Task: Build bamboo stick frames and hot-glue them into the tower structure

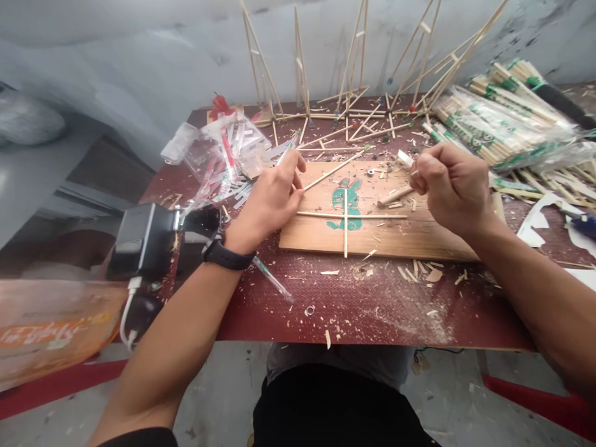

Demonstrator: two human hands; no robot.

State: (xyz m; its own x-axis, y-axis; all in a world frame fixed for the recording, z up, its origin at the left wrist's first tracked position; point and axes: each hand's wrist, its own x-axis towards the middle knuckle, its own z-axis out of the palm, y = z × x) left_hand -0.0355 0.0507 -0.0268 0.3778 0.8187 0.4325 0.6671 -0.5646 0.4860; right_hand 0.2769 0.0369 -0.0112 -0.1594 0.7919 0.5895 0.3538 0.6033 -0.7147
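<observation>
Single view from head height, forward and down over the nearby table [270, 320]

Our clenched right hand [449, 186] hides one end of a round tan wooden stick [395, 197]. We cannot read blurred orange lettering [41, 335] on the peach plastic bag [69, 303].

A black watch [229, 254] is encircling the left wrist [243, 231]; the person is wearing a black short-sleeved top [333, 406].

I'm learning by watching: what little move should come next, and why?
Perhaps the left hand should steady the crossed sticks where they meet, since they lie on the wooden board with no finger on the crossing.
</observation>
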